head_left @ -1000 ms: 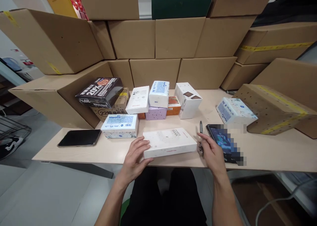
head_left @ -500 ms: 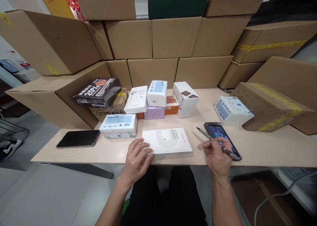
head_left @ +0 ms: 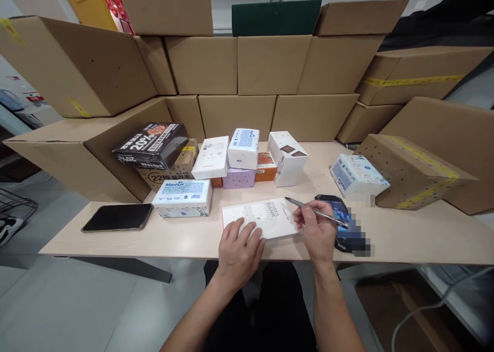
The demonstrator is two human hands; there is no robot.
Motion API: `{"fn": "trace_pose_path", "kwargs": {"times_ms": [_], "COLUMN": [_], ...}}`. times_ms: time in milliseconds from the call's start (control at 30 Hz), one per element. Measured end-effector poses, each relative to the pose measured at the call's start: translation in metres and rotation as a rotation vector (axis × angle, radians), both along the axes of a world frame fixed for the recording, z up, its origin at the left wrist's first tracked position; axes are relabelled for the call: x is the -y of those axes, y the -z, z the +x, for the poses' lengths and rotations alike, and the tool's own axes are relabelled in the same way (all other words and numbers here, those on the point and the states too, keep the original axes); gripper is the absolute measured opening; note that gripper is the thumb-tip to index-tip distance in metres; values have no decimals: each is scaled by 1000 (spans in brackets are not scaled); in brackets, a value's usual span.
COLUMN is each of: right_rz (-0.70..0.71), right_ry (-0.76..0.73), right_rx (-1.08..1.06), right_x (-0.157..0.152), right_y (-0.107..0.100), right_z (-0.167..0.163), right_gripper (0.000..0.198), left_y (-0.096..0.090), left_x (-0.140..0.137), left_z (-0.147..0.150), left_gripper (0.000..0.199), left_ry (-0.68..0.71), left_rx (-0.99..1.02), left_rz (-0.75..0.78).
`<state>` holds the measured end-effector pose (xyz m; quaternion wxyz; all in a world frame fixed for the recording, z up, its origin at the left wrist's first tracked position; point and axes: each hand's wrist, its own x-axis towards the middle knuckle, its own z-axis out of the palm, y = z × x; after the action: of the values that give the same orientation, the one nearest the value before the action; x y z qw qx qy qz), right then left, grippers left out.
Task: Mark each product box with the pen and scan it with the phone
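A flat white box printed "POWER BANK" [head_left: 257, 213] lies near the front edge of the table. Across its lower front rests my left hand [head_left: 240, 244], fingers spread and lying flat. My right hand [head_left: 317, 231] grips a dark, slim pen [head_left: 328, 217] at the box's right end. The pen's tip points up and left, above the box's upper right corner. Partly hidden behind my right hand, a dark phone with a lit screen [head_left: 341, 208] lies on the table; some of it is blurred out.
To the left lie a black phone [head_left: 118, 218] and a tissue pack [head_left: 182, 198]. Small boxes, including a white one [head_left: 288, 159] and a black one [head_left: 152, 143], stand behind. Another tissue pack [head_left: 358, 176] sits right. Stacked cardboard cartons [head_left: 236, 116] wall the table's back.
My right hand has moved left with the pen, from over the phone to the white box. My left hand has slid right and further onto the box.
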<state>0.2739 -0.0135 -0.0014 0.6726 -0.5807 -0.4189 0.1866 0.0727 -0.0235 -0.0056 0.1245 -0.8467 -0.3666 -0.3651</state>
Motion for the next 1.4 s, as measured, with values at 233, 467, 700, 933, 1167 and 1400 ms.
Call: {"fn": "trace_pose_path", "kwargs": {"times_ms": [233,467,700,933,1167,1400], "right_rz": [-109,-176,-184,-108,-30,-345], "right_ry": [49,69,58,78,87,17], "right_rx": [273,432,469,363,503,1117], "right_x": [-12,-14,-16,-12,4,14], "right_y": [-1,-2,-3,3,14,30], "right_z": [-15,-14,-15,-13,12,25], "right_gripper": [30,31,31,31,26,59], "left_y": [3,6,6,4,1,14], "left_x": [-3,-5,-5,-6,-18,-11], "left_z": [-6,-5,-6,-7,-23,-10], "left_gripper": [22,21,22,21,23,34], "left_ry": [26,25,30,39,4,160], "left_rx": [-34,-5,-3,-26,-62,161], "left_rz": [17,0,-26,-28,-32,62]}}
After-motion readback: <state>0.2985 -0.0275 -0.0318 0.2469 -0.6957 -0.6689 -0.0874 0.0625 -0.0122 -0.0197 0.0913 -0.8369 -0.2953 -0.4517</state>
